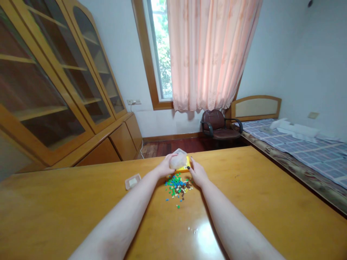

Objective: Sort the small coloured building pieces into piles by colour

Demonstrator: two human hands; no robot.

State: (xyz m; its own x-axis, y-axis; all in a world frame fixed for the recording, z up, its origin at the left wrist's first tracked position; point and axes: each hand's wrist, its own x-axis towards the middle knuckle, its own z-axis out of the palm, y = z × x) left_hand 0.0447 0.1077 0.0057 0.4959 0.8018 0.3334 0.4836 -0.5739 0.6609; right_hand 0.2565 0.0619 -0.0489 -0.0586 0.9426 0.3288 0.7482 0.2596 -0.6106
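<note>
My left hand (pixel 164 166) is closed round a translucent white plastic container (pixel 178 161), tilted above the far part of the table. Beside and partly behind it is a flat yellow box (pixel 187 167), mostly covered by the container. The fingers and thumb of my right hand (pixel 198 173) are at the right edge of the yellow box, gripping it. Just in front of both hands lies a loose pile of small toy building bricks (pixel 176 185) in green, blue, brown, white and yellow. A few bricks are scattered towards me.
A small clear tray (pixel 132 181) with something white in it sits left of my left forearm. The wooden table's (pixel 89 195) far edge runs just past my hands. Beyond are a brown armchair (pixel 217 124), a bed (pixel 292 144) at right and a glass-door cabinet (pixel 81 124) at left.
</note>
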